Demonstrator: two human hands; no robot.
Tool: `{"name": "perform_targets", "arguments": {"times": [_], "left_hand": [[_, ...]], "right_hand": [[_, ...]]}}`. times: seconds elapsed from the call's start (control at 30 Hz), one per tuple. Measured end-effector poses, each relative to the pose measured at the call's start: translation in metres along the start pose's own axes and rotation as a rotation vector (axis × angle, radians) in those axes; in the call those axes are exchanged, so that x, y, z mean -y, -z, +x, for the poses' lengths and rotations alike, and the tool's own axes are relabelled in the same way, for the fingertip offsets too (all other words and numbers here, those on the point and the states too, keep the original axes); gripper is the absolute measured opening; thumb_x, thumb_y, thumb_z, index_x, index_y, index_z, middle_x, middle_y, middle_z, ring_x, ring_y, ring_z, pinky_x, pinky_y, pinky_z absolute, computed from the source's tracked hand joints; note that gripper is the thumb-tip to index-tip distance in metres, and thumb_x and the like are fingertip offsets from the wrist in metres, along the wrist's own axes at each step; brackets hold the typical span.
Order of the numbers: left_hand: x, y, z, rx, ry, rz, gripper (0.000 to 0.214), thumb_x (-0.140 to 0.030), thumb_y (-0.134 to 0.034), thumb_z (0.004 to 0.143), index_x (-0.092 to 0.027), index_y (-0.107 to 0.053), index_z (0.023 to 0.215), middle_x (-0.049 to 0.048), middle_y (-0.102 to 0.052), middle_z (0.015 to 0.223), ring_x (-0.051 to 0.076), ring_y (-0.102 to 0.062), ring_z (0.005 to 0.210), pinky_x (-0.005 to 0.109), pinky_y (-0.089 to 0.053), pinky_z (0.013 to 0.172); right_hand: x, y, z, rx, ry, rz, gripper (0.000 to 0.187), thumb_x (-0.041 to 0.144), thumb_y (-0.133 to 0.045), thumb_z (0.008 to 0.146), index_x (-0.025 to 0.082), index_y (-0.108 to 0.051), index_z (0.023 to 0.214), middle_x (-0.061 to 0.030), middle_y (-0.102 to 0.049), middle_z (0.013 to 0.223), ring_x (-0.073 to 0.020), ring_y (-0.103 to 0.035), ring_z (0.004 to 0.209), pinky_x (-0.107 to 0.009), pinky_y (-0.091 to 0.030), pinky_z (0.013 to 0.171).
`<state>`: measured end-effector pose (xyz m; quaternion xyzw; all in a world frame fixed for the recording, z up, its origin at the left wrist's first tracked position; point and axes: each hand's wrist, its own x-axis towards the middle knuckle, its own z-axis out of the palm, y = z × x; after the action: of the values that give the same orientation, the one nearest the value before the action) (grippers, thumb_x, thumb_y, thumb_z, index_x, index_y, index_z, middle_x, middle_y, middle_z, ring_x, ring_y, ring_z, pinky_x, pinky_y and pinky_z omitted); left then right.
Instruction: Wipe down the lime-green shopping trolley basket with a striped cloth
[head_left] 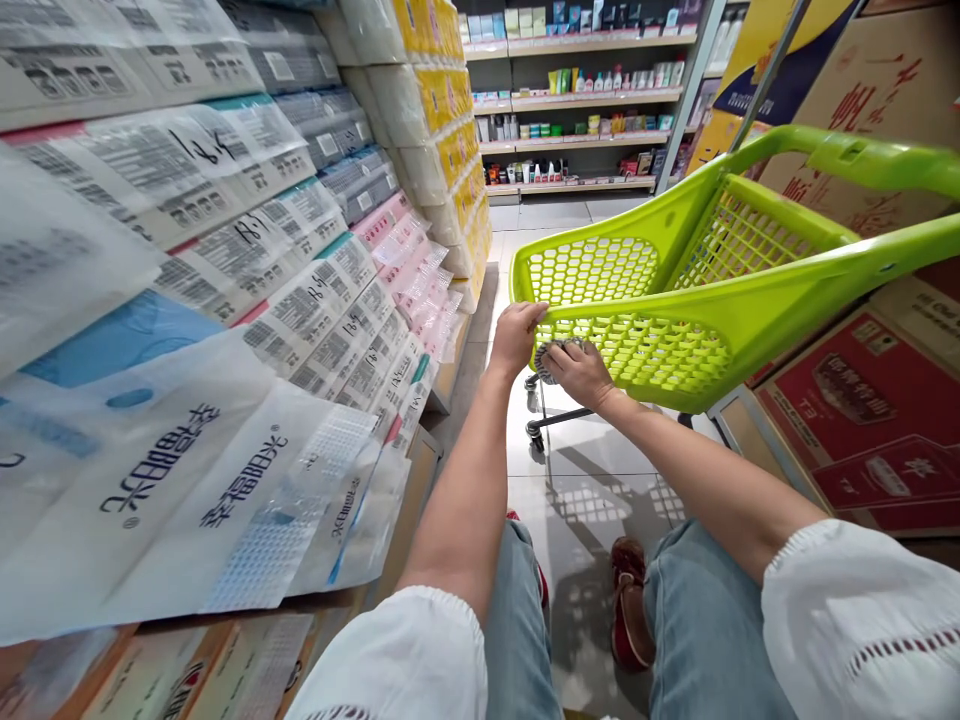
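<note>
A bright green plastic shopping cart [622, 300] stands in front of me, its basket walls pierced with holes. My left hand [516, 335] grips the rim at the basket's near corner, fingers curled over the edge. Just below and to the right, my right hand [576, 368] presses a grey, coiled-looking scouring ball [546, 362] against the outside of the basket wall. The fingers cover much of the ball, so its full shape is hidden.
Stacked tissue packs [300, 300] line the left, with loose plastic packaging [202, 480] jutting out. Red cartons [870, 410] and brown boxes [855, 110] stand close on the right. Beyond the tiled floor [592, 460], shelves [577, 95] hold bottles and boxes.
</note>
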<state>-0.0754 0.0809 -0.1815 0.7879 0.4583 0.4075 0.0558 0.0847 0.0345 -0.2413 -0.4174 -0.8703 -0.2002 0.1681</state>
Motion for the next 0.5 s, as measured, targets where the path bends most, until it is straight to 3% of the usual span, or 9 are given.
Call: {"name": "perform_targets", "arguments": {"times": [0.1, 0.2, 0.4, 0.5], "left_hand": [[0.000, -0.001, -0.001, -0.012, 0.003, -0.006, 0.027, -0.022, -0.043, 0.092, -0.020, -0.067, 0.105, 0.0047, -0.067, 0.104, 0.017, -0.058, 0.098, 0.030, -0.044, 0.091], [0.001, -0.002, -0.002, -0.024, -0.004, 0.001, 0.027, -0.021, -0.043, 0.091, -0.020, -0.067, 0.105, 0.0050, -0.067, 0.104, 0.017, -0.057, 0.099, 0.031, -0.044, 0.091], [0.003, -0.005, -0.001, -0.006, -0.033, 0.029, 0.030, -0.017, -0.041, 0.089, -0.022, -0.066, 0.106, 0.0042, -0.067, 0.097, 0.018, -0.056, 0.097, 0.034, -0.040, 0.098], [0.002, -0.005, -0.002, -0.013, -0.029, 0.028, 0.030, -0.018, -0.042, 0.089, -0.022, -0.067, 0.106, 0.0051, -0.066, 0.098, 0.019, -0.056, 0.096, 0.032, -0.042, 0.092]], "right_hand": [[0.005, -0.006, -0.008, 0.049, 0.039, -0.016, 0.037, 0.018, -0.027, 0.096, 0.021, -0.059, 0.114, -0.0096, -0.056, 0.126, -0.0229, -0.047, 0.104, -0.038, -0.033, 0.080], [0.006, 0.004, -0.004, 0.071, 0.006, -0.017, 0.035, 0.018, -0.029, 0.095, 0.018, -0.060, 0.112, -0.0118, -0.058, 0.119, -0.0234, -0.047, 0.101, -0.037, -0.033, 0.077], [-0.005, 0.053, 0.025, -0.125, -0.234, -0.009, 0.038, 0.026, -0.032, 0.094, 0.021, -0.052, 0.126, -0.0127, -0.051, 0.130, -0.0270, -0.043, 0.107, -0.038, -0.034, 0.081], [-0.006, 0.059, 0.029, -0.151, -0.270, -0.026, 0.039, 0.026, -0.031, 0.094, 0.021, -0.049, 0.128, -0.0129, -0.050, 0.132, -0.0280, -0.043, 0.108, -0.039, -0.035, 0.081]]}}
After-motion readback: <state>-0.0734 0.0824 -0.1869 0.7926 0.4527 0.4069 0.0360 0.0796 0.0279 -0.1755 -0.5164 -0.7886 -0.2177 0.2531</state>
